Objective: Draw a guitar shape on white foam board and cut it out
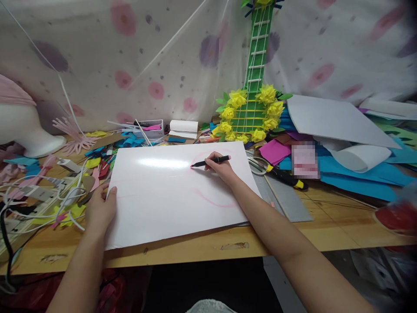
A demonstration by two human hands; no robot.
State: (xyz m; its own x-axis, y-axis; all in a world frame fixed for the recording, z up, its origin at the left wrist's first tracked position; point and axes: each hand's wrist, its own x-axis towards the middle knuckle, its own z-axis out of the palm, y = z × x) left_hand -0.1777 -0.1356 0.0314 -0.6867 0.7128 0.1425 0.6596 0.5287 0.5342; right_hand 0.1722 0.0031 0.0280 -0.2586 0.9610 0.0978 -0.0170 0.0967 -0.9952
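Drawing on the white board (156, 204) could go astray if the board shifts: its right side lies over a grey sheet (298, 211) and its near left corner sits close to the desk's (182, 255) front edge, so a loose left hand (101, 206) might let it turn and bend a stroke. The right hand (223, 169) or forearm, reaching across the board's right side, might also smear the faint pink lines (216, 203) if they are wet. The right hand pinches a black pen (224, 158) near its middle, the pink tip at the board's surface, pointing toward the desk's left end. The board lies flat beneath that hand, mostly to its left. The left hand's thumb rests over the board's left edge; whether its partly hidden fingers grip cannot be told.
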